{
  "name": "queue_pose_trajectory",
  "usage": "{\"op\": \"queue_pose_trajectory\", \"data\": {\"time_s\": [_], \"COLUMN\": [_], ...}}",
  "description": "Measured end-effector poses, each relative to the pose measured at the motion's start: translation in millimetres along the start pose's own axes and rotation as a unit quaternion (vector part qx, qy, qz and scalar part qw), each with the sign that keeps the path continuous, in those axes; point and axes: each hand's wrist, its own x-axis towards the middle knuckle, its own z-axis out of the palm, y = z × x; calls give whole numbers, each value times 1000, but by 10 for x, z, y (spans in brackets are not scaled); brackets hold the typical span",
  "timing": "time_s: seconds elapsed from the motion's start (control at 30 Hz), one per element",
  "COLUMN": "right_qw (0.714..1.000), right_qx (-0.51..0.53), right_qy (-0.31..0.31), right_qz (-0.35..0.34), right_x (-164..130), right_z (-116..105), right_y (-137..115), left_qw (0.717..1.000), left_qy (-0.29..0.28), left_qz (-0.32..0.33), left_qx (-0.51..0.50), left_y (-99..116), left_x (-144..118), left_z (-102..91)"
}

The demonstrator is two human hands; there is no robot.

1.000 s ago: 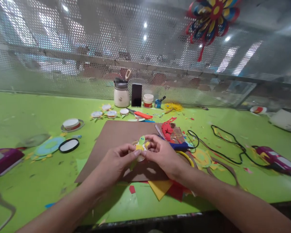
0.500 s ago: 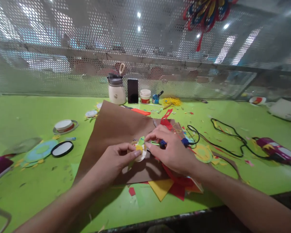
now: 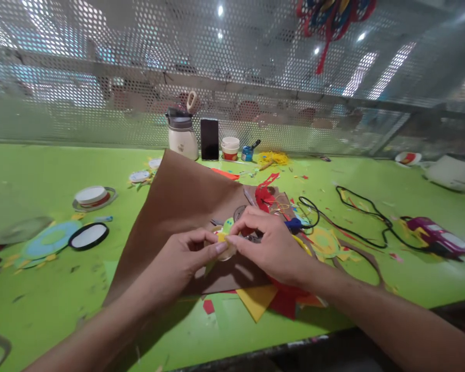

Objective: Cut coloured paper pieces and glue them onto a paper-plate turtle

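A small paper craft piece (image 3: 227, 252) with a pale round base, a yellow part and a green tip is pinched between both hands over a sheet of brown paper (image 3: 186, 191). My left hand (image 3: 191, 253) is closed, thumb and fingers gripping the piece's left side. My right hand (image 3: 269, 240) is also closed, its thumb and fingertips pressed on the piece's right side and hiding part of it. Beside the right hand lie a blue-handled tool (image 3: 294, 224) with a black cord, and cut red paper (image 3: 264, 194).
A white jug (image 3: 183, 142), a phone (image 3: 210, 140), white tubs (image 3: 230, 148) and a blue jar (image 3: 247, 153) stand at the back. Paper flowers (image 3: 50, 238) and a black-rimmed disc (image 3: 89, 236) lie left. At right are a looped cord and a purple device (image 3: 437, 235). Scraps litter the green table.
My right thumb and fingertips have come down and left onto the paper piece, close against my left fingers. The view has tilted slightly, shifting the background.
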Motion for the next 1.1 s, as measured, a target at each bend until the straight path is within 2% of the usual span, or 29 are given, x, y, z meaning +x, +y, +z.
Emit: {"op": "queue_pose_trajectory", "data": {"time_s": [0.17,0.27,0.53,0.77,0.9,1.1], "right_qw": [1000,999,983,991,994,993], "right_qx": [15,31,121,57,42,103], "right_qy": [-6,-27,-73,-57,-45,-16], "right_qz": [2,26,113,103,86,61], "right_x": [15,33,48,37,29,89], "right_z": [-32,-35,-24,-29,-21,-134], "right_y": [25,42,68,60,67,167], "left_qw": [997,993,995,997,998,998], "left_qy": [-19,-15,-5,18,7,-10], "left_qz": [-44,-56,-55,-36,-29,-25], "left_qx": [-61,-101,-83,-66,-48,-61], "left_y": [18,6,2,27,10,12], "left_x": [2,10,14,3,9,22], "left_z": [-9,-10,-22,30,-10,-53]}}
